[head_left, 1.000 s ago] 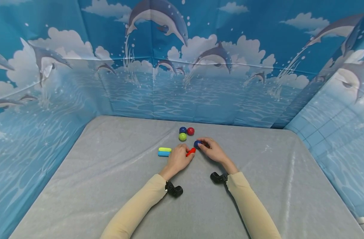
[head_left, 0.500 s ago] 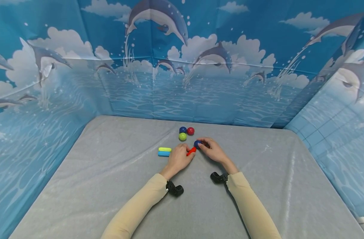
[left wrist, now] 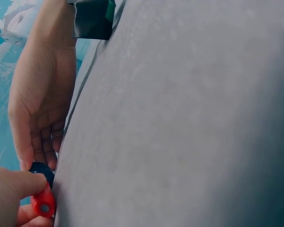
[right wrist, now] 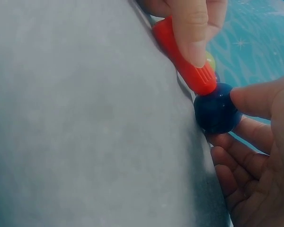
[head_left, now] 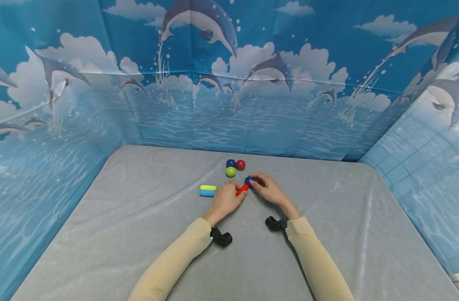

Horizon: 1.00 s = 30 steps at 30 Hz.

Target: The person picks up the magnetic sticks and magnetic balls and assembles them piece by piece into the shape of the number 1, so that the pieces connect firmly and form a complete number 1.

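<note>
The left hand (head_left: 225,197) pinches the red stick (right wrist: 193,77) against the blue ball (right wrist: 215,111) the right hand (head_left: 270,191) grips; skewed pressure could part them.

The person wears long, plain sleeves in a pale yellowish beige, the left sleeve (head_left: 173,259) softly creased lower down the forearm, the right sleeve (head_left: 319,259) smoother, ending in a neat straight cuff (head_left: 294,224). Beyond the cloth the left hand (head_left: 226,198) and right hand (head_left: 269,190) are bare. A black wrist camera (head_left: 221,238) sits at the left cuff, its body curved with a rounded end and a tiny bright spot by the strap. A matching black camera (head_left: 275,224) is at the right; seen from the left wrist, its dark, boxy casing has a green strip along one edge.
</note>
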Each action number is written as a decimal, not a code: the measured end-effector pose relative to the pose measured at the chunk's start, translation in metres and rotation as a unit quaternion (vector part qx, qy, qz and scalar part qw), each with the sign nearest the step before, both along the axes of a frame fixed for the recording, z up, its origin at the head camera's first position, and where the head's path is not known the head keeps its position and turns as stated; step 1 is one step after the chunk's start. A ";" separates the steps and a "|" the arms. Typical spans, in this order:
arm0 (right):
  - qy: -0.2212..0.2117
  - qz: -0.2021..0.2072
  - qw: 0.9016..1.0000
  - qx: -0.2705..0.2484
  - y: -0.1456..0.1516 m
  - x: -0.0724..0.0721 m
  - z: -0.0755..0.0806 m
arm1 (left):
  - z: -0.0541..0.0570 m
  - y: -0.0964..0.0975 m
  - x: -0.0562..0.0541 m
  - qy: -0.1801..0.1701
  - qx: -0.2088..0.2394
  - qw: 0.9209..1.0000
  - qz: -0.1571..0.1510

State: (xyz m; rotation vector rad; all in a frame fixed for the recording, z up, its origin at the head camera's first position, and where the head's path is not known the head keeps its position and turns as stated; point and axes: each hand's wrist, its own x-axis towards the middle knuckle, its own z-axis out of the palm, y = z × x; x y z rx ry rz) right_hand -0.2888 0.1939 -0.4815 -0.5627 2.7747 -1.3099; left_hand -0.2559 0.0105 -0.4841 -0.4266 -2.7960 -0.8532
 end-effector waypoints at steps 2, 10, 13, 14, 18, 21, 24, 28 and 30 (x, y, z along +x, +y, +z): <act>0.000 0.001 1.000 0.001 0.000 0.000 0.000 | 0.000 0.000 0.000 0.001 0.001 1.000 0.000; -0.001 -0.002 1.000 -0.002 -0.001 0.000 0.001 | 0.001 0.000 0.001 -0.005 0.000 1.000 0.004; 0.000 -0.003 1.000 0.000 -0.001 0.001 0.001 | 0.001 0.000 0.001 -0.006 0.000 1.000 0.006; 0.000 -0.004 1.000 0.001 -0.001 0.001 0.001 | 0.001 0.000 0.000 -0.007 0.000 1.000 0.006; -0.002 -0.006 1.000 -0.001 0.000 0.001 0.001 | 0.001 0.000 0.000 -0.007 -0.003 1.000 0.007; -0.001 -0.003 1.000 -0.005 0.000 0.001 0.001 | 0.002 0.001 0.001 -0.010 -0.005 1.000 0.010; -0.002 -0.003 1.000 -0.005 0.000 0.001 0.001 | 0.004 0.002 0.002 -0.013 -0.009 1.000 0.014; -0.003 -0.006 1.000 -0.001 -0.001 0.001 0.002 | 0.005 0.003 0.004 -0.011 -0.020 1.000 0.018; 0.000 -0.005 1.000 0.000 -0.002 0.001 0.002 | 0.004 0.003 0.004 -0.009 -0.026 0.999 0.018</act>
